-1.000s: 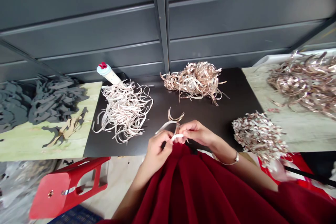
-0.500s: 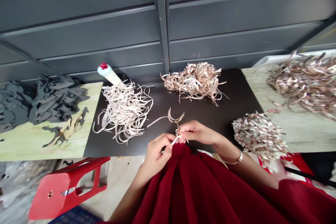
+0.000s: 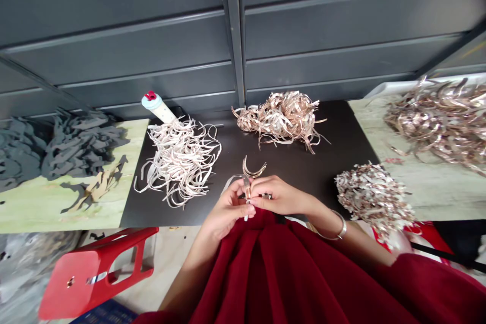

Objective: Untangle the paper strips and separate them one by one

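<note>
Left hand (image 3: 226, 211) and right hand (image 3: 281, 197) clamp a strip (image 3: 247, 186); white tray (image 3: 395, 88) holds coppery shreds (image 3: 436, 124).

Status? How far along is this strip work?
Looks done, probably: the dense speckled bunch and shiny strip heap at right. In hand: the left hand and right hand pinch a curved coppery strip. Seemingly left: the loose pale strip pile and coppery strip tangle on the dark board.
</note>
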Motion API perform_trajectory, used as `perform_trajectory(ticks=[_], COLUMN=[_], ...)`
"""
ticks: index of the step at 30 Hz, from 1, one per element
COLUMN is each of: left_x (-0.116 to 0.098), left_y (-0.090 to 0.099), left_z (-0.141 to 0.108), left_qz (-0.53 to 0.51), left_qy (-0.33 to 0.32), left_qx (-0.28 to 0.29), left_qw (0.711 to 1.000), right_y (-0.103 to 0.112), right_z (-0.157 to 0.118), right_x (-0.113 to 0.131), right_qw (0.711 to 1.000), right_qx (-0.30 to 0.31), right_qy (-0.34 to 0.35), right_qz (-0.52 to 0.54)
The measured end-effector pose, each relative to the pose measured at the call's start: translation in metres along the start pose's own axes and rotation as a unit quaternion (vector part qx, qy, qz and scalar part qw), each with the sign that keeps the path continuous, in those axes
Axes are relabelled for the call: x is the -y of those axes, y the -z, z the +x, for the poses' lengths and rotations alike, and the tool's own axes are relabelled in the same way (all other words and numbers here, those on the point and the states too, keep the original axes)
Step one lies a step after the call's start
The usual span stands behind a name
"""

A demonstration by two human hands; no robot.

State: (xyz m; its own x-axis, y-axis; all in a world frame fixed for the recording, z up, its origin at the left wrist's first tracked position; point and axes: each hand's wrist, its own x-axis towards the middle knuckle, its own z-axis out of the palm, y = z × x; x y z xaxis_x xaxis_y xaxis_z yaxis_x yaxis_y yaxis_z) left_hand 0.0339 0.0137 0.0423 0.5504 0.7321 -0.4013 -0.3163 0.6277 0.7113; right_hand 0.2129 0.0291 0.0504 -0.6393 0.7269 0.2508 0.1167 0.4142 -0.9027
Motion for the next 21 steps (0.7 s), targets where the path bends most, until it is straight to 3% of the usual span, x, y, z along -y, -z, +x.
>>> perform_trajectory(ticks=[7, 12, 21], left_x=[0.0, 0.002, 0.005], left_y=[0.005, 0.008, 0.009], left_z=[0.004, 0.005, 0.003], left_qz=[-0.018, -0.022, -0.025], left_qy=[-0.014, -0.031, -0.014], left_qx=[0.039, 0.047, 0.05], left_qw=[0.999, 0.998, 0.998], right_y=[-0.006, -0.007, 0.004], right_z=[-0.005, -0.004, -0.007], right_x=[0.006, 0.007, 0.009], right_qw=[0.989, 0.992, 0.994], right_qx=[-0.093, -0.092, -0.04], right_qy=[-0.056, -0.011, -0.019], right_qz=[-0.098, -0.09, -0.097])
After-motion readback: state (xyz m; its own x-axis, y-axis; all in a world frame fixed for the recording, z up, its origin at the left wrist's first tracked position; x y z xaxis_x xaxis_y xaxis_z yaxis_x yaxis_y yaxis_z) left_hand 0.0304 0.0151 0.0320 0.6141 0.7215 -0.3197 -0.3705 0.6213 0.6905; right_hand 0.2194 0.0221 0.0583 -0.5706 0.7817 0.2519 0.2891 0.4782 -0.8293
